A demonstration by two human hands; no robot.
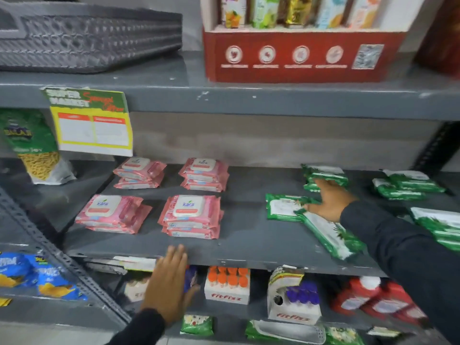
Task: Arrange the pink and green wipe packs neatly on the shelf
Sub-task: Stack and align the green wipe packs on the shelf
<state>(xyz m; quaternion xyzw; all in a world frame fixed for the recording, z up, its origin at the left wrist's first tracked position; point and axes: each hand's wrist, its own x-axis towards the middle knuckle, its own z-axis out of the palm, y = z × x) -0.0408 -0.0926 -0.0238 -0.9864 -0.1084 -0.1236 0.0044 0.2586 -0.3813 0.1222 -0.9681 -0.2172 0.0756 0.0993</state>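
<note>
On the grey metal shelf (249, 245) at chest height, four short stacks of soft pink plastic wipe packs (190, 215) sit in two rows of two, white flip-lid labels facing up, long axes running left to right along the shelf, the left stacks a little skewed. To their right lie glossy green wipe packs (281, 207) with white label panels, in disorder: one flat with its long axis across the shelf, and a slanted green pack (326, 232) overlapping it, its long axis running diagonally from back-left down to the front-right edge. More green stacks sit behind and at the far right, blurred. My right hand (328, 200), in a dark sleeve, reaches over these packs with fingers spread open, fingertips touching the rear green stack (323, 175) and thumb near the slanted pack; it grips nothing. My left hand (169, 285) is open and flat, fingers together, resting against the shelf's front lip below the pink stacks, holding nothing.
</note>
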